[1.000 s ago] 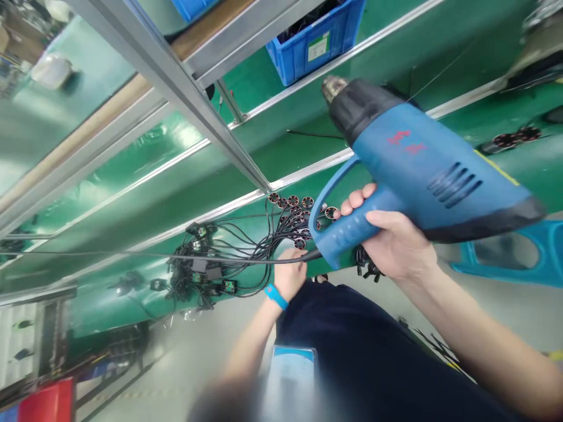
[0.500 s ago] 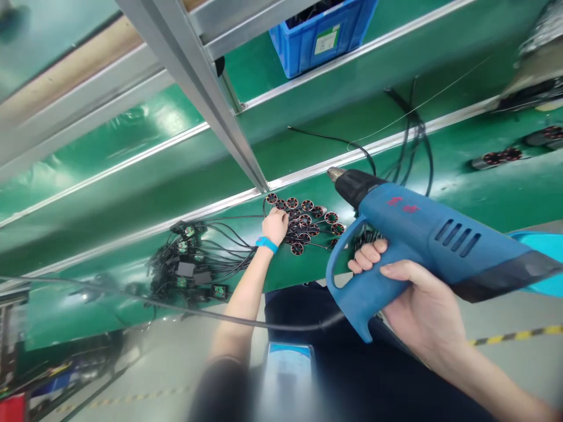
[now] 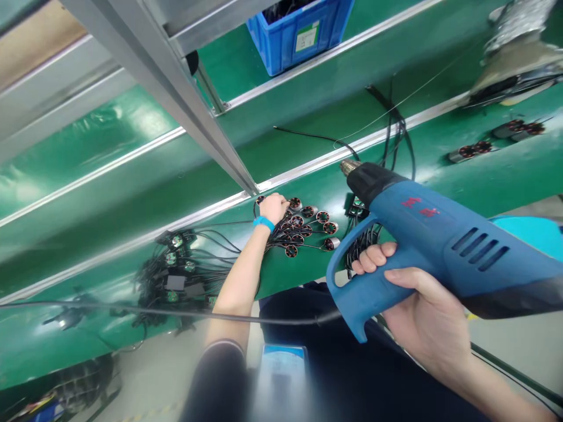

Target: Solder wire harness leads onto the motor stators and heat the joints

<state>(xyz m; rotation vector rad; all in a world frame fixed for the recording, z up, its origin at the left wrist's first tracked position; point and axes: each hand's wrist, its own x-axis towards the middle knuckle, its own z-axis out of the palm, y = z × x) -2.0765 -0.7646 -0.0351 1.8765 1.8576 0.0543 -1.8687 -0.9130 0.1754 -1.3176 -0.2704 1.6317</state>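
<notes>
Now my right hand (image 3: 424,319) has its fingers wrapped round the handle of a blue heat gun (image 3: 440,228), at the right of the frame, its metal nozzle aimed toward the upper left. My left hand (image 3: 273,208) sits near the middle, fingers curled down among a cluster of round, copper-coloured parts (image 3: 323,217); I cannot tell whether they pinch one. A blue wristband (image 3: 264,223) circles that wrist. Black cables run from the cluster to a heap of small circuit boards (image 3: 171,258) left of centre. The gun's power cord (image 3: 264,319) crosses my left forearm toward the left edge. Farther out on the green bench (image 3: 281,280), more cylindrical parts (image 3: 466,152) lie at the right; a metal post (image 3: 189,99) slants from the upper left, and a labelled blue bin (image 3: 281,44) stands at the top.
</notes>
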